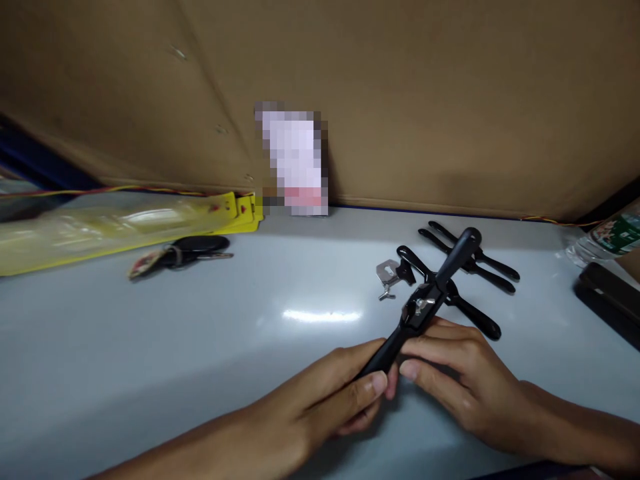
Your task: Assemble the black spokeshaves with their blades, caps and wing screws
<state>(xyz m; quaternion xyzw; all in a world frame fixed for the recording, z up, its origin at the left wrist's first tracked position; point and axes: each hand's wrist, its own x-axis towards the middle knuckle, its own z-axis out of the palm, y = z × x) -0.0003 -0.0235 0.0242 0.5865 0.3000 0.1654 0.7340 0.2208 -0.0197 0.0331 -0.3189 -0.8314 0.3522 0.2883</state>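
Observation:
My left hand (335, 393) is closed round the lower handle of a black spokeshave (425, 303), its thumb along the handle. The tool is raised above the table and slants up to the right. My right hand (465, 380) bends its fingers against the underside of the spokeshave's middle; the fingertips are hidden behind it, and the thumb stands off the tool. Beyond it lie a second black spokeshave body (473, 313), partly covered, and a pair of others (470, 263). Left of the held tool are a silver blade (387, 272), a black cap piece (406, 272) and a small wing screw (387, 293).
Yellow-backed plastic packs (125, 227) lie at the left, with keys and a black fob (203, 247) before them. A blurred pale card (300, 160) leans on the cardboard wall (425, 100). At the right are a bottle (607, 237) and a black case (610, 300).

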